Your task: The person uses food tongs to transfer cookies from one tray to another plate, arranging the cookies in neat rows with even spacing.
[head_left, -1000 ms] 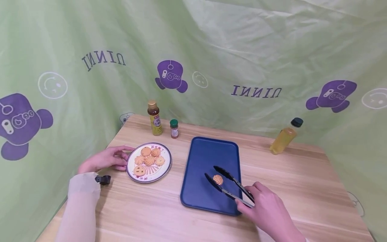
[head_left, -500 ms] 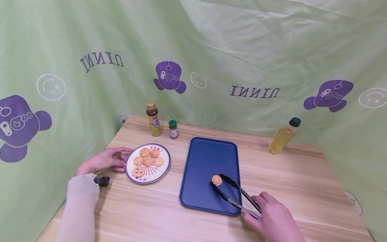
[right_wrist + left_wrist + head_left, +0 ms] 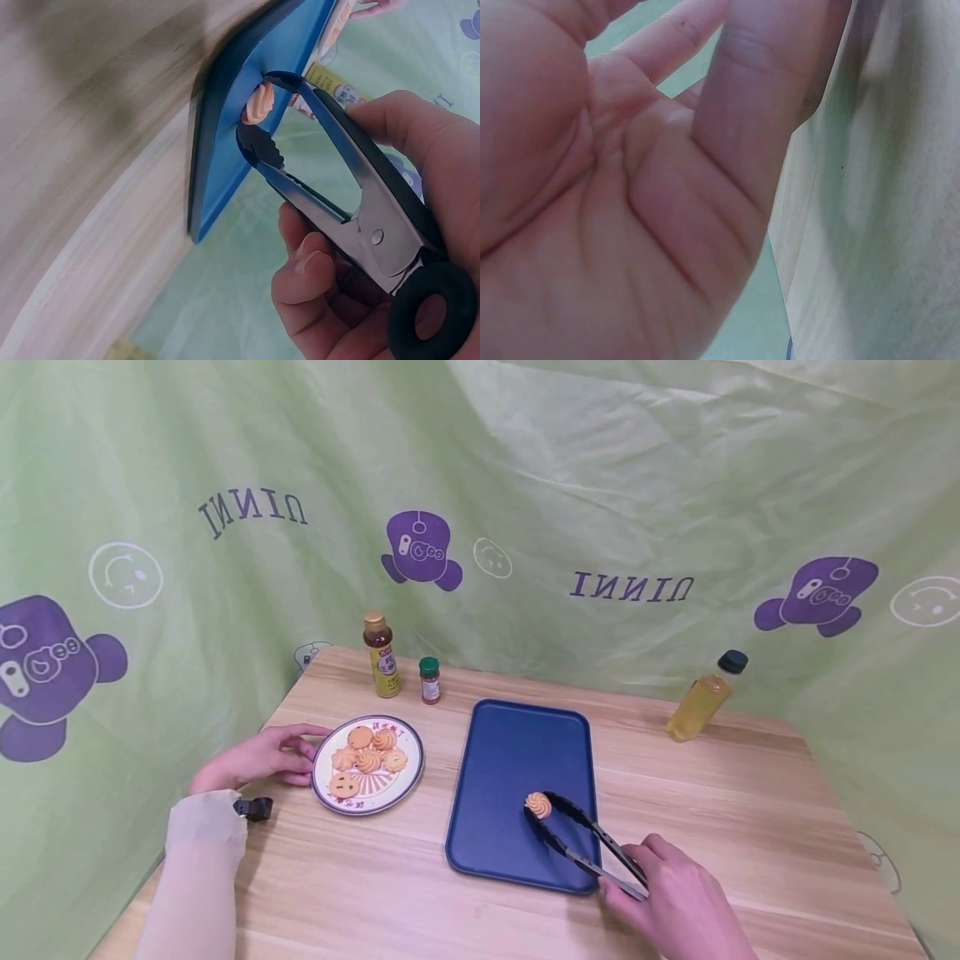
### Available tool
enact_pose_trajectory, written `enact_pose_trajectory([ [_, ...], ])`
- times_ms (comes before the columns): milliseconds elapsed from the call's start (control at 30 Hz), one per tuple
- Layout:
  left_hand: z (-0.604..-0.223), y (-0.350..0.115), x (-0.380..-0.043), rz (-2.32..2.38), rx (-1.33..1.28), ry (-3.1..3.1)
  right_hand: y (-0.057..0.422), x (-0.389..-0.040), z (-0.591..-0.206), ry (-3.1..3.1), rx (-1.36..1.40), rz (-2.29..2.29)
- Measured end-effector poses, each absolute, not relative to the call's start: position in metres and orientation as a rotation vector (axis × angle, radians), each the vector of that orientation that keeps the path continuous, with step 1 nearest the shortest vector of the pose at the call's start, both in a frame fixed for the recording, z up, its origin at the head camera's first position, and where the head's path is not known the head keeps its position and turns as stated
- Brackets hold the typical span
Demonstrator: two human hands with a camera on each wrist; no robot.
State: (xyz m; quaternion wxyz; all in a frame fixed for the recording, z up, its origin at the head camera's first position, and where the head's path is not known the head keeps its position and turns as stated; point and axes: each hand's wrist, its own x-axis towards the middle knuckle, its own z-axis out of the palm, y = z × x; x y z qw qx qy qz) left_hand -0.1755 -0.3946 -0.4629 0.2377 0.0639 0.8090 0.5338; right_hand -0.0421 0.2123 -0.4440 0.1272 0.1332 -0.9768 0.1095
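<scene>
My right hand [image 3: 678,893] grips black-and-silver tongs [image 3: 585,857]; the right wrist view shows its fingers curled about the handles. The tongs' black tips stand on either side of a swirled cookie [image 3: 537,805] on the blue tray [image 3: 517,743]. In the right wrist view the cookie [image 3: 259,103] lies between the tips; I cannot tell if both touch it. My left hand [image 3: 262,756] touches the left rim of a white plate [image 3: 405,777] bearing several cookies [image 3: 367,761]. The left wrist view shows the left palm [image 3: 652,202], without the plate.
Behind the plate stand a yellow-labelled bottle [image 3: 383,660] and a small green-capped jar [image 3: 430,681]. A bottle of yellow liquid [image 3: 699,706] is at the right rear of the wooden table [image 3: 375,877]. A green printed curtain [image 3: 525,468] surrounds the table.
The right hand and tongs have shifted slightly right and down, and the tips have drawn in around the cookie. Since half a second ago little differs. The left hand keeps its place by the plate.
</scene>
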Motion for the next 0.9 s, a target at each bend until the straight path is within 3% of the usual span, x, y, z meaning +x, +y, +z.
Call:
enact_pose_trajectory([
  [433,-0.463,-0.396,-0.179,1.488,0.140,2.206,0.184,-0.065,-0.437,-2.800,0.527,0.378],
  [900,-0.465,-0.396,-0.178,1.483,0.151,2.213,0.103,-0.098,-0.434,-2.586,0.879,0.477],
])
